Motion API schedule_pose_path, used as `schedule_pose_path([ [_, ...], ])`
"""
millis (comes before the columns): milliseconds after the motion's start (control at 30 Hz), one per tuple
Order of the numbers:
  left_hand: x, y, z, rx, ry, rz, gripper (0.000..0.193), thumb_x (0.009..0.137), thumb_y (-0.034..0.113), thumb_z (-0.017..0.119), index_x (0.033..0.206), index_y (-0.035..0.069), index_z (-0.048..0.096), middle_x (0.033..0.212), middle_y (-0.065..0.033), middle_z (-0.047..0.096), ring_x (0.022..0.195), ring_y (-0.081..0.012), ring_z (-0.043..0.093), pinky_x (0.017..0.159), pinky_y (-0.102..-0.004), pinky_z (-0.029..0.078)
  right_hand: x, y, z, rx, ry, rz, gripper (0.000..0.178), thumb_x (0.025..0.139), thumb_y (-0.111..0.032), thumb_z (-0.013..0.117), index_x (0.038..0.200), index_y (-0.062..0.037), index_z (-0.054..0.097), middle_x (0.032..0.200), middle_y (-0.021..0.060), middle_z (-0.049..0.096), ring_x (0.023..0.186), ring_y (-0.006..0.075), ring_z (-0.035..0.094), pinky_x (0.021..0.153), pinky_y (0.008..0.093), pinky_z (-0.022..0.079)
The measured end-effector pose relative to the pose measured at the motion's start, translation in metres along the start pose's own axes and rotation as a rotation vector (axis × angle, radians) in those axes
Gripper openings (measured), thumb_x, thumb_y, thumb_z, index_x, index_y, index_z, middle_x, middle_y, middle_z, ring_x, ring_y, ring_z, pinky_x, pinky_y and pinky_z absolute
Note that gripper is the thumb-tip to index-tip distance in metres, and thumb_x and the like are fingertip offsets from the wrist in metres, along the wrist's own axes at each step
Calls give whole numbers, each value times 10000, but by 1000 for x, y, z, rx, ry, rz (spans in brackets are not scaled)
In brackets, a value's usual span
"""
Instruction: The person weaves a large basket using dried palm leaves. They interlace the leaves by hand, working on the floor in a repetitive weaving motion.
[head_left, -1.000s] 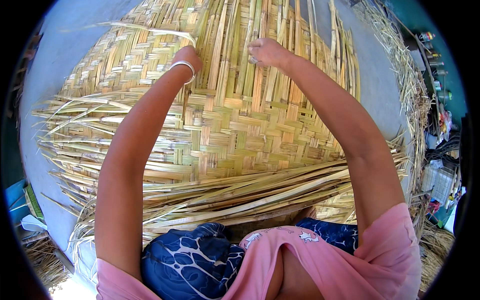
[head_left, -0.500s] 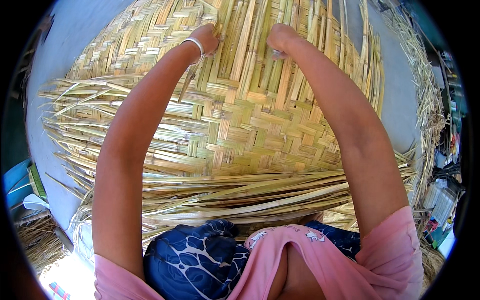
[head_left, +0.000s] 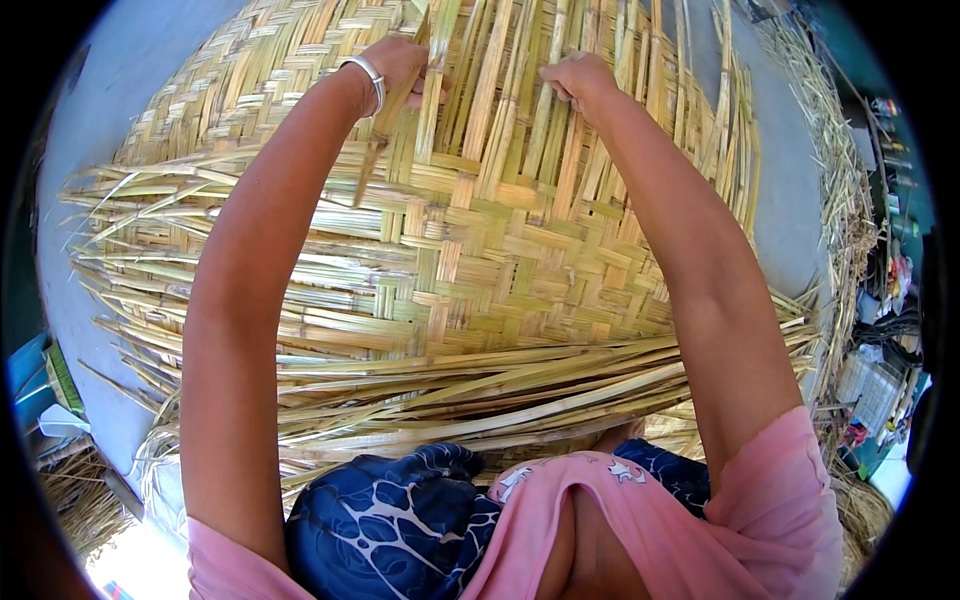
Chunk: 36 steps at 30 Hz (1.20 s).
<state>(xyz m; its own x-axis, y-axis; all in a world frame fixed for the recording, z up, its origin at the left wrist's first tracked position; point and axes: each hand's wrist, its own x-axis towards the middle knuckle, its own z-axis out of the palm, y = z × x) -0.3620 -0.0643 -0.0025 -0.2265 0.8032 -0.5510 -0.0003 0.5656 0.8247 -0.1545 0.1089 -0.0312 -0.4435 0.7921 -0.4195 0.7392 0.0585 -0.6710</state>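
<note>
A large mat of split reed strips (head_left: 520,270) lies woven in a crisscross pattern before me. At its far middle, my left hand (head_left: 400,68), with a pale bangle (head_left: 366,80) at the wrist, is closed around a reed strip (head_left: 375,150) whose free end slants toward me. To the right, my right hand (head_left: 580,78) pinches one of the long lengthwise strips (head_left: 545,125) of the mat. Between my hands run several more loose lengthwise strips. Part of my left fingers is hidden behind the strips.
A bundle of long loose strips (head_left: 480,390) lies across the mat's near side, close to my knees. Frayed strip ends (head_left: 120,250) stick out on the left. Grey floor (head_left: 785,190) borders the mat. Dry scraps (head_left: 845,190) heap along the right; a broom (head_left: 62,380) stands far left.
My left hand has moved slightly left and away, and the strip in it shows more clearly. My right hand has shifted a little right, its fingers now pinching a lengthwise strip.
</note>
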Motion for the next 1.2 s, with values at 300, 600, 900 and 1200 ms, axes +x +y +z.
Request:
schedule_pose_path([
  [300,10,30,31,156,93,-233,169,894,94,457,990,2,562,869,-118,598,725,-242,620,637,-338,573,-45,-20,-6,188,-4,-152,330,828,-203,654,1030,22,520,863,114,595,655,192,606,614,303,509],
  [600,41,-8,6,1105,5,423,417,802,107,570,1210,22,541,1184,-238,536,1077,-329,538,921,-350,450,-39,-14,-19,423,-339,156,453,818,-241,694,1110,5,450,863,50,580,634,111,581,554,258,462],
  [900,41,-19,1,115,-34,35,264,854,176,586,1069,23,585,971,-96,613,804,-156,620,663,-309,545,-60,2,-15,550,-151,-167,418,774,-219,741,1059,-41,492,858,27,575,789,146,557,723,347,481],
  [1200,43,-47,-13,-341,-4,-87,162,898,204,561,1017,96,579,763,-28,604,646,-194,613,563,-356,532,-52,-33,-24,1186,-431,-155,434,942,-296,459,1199,54,458,1065,159,618,966,237,589,829,407,497],
])
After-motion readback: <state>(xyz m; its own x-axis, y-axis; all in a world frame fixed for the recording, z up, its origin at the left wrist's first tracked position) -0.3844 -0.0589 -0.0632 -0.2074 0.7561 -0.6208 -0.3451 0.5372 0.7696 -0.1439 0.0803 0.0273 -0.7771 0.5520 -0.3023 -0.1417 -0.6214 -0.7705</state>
